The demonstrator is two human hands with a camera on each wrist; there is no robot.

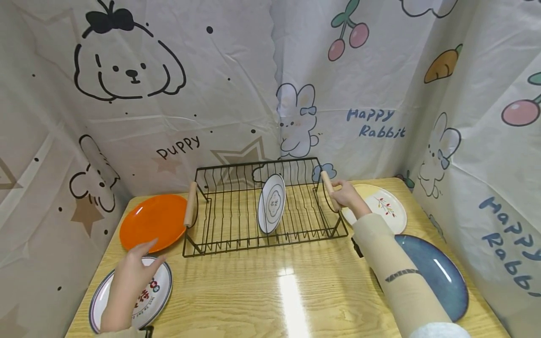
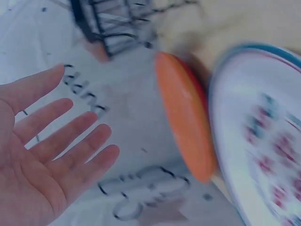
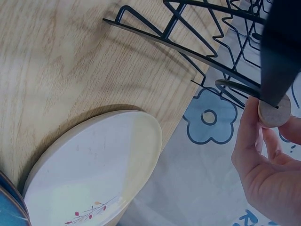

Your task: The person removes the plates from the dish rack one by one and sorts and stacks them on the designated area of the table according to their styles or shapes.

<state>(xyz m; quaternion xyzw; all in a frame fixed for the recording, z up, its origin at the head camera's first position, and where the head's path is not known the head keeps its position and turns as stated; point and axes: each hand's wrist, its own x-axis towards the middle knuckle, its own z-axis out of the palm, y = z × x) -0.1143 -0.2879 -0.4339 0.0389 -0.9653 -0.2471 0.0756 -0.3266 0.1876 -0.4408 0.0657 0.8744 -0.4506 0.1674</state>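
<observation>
A black wire dish rack (image 1: 236, 241) with wooden handles stands on the table, and one white patterned plate (image 1: 274, 204) leans upright in its slots. My right hand (image 1: 348, 197) holds the rack's right wooden handle (image 1: 331, 191); in the right wrist view its fingers curl about the handle end (image 3: 274, 112). The left hand (image 1: 134, 281) hovers above a white plate with a blue rim and red print (image 1: 158, 293), holding nothing. In the left wrist view its fingers (image 2: 80, 155) are spread and straight. Just beyond that hand lies an orange plate (image 1: 154, 220).
Right of the rack lies a white and yellow plate (image 1: 390, 211) with a red sprig. A large blue plate (image 1: 444, 277) sits nearer, partly behind my right forearm. White printed cloth (image 1: 236, 94) hangs around the wooden table (image 1: 236, 291).
</observation>
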